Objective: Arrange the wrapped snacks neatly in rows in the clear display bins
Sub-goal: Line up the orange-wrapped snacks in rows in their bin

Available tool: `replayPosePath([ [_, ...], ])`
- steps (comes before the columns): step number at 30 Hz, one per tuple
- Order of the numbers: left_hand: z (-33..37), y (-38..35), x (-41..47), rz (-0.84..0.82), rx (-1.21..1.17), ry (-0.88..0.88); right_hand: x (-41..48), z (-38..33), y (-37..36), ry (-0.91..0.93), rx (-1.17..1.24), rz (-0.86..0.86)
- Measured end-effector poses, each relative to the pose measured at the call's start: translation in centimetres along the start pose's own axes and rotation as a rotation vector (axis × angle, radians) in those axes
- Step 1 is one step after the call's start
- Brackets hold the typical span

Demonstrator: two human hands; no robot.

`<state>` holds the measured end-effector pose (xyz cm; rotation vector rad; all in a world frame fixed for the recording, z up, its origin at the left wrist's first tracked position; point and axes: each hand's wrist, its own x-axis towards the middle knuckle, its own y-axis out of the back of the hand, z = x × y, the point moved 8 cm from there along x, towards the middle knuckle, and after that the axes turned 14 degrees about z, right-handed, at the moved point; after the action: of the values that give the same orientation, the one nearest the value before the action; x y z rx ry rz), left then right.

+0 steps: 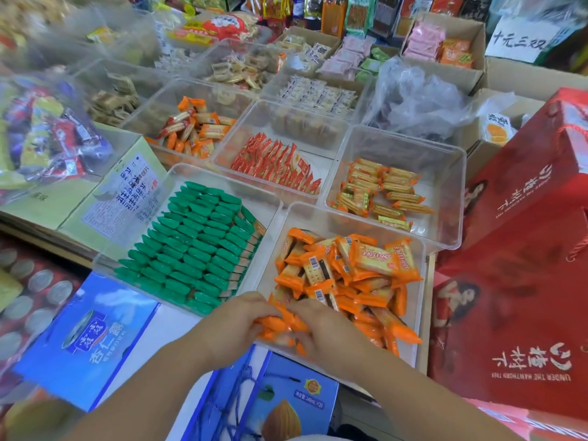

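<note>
head cam | faces forward and down | close above nearest clear bin (334, 218) | single view

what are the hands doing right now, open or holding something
Left hand: closed, gripping a bunch of orange wrapped snacks.
Right hand: closed on the same bunch from the other side.

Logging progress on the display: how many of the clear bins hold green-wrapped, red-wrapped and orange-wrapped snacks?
Green-snack bin: 1
Red-snack bin: 1
Orange-snack bins: 3, namely front orange bin, right orange bin, far-left orange bin
Total: 5
</note>
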<state>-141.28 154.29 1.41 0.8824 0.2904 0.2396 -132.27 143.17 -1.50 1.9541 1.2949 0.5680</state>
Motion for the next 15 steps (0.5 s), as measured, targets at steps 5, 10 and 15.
replayPosePath([
  [5,-2.6,4.1,-3.2,0.261,-0.215,0.11,3.1,-0.2,-2.7,-0.078,-0.036,-0.094],
  [10,-6.5,3.6,-6.5,0.49,-0.635,0.405,6.4,-0.5,-5.6,-0.076,-0.187,-0.316],
  [15,-6.1,3.2,-6.3,0.532,-0.55,0.333,7.0,0.8,-7.3,-0.113,-0.377,-0.486],
])
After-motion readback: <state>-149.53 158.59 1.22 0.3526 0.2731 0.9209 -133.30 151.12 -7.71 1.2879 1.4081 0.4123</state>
